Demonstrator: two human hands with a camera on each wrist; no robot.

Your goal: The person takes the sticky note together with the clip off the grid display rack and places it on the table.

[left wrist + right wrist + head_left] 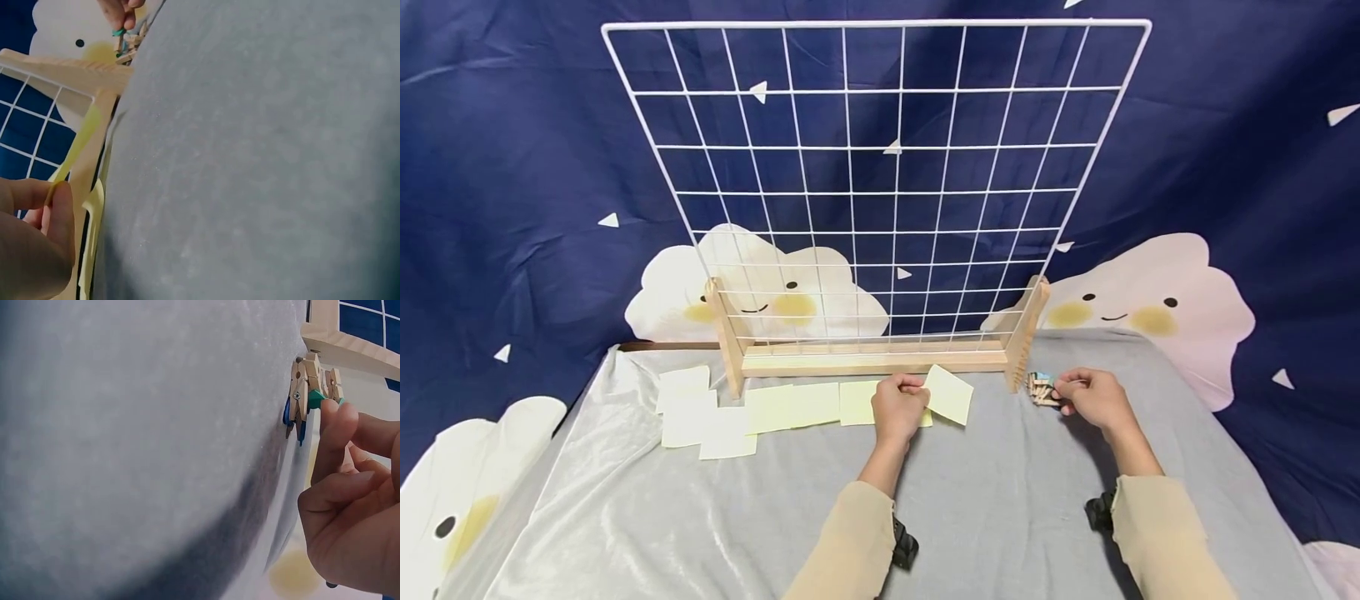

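Observation:
My left hand (898,410) pinches a pale yellow sticky note (951,394) by one edge between thumb and forefinger. In the left wrist view that note (80,145) is lifted and seen nearly edge-on. Over by the stand's right foot, my right hand (1096,398) is at a small heap of wooden clothespins (1040,389) with blue and green ends. The right wrist view shows the thumb and forefinger pinching a green-ended clothespin (317,399), partly hidden by the fingertips. Another clothespin (298,394) with blue ends stands beside it.
A white wire grid (895,148) rises from a wooden stand (872,364) at the back of the table. Several yellow notes (815,405) lie in a row before it, with several paler notes (727,433) at left. Grey cloth (985,517) covers the table.

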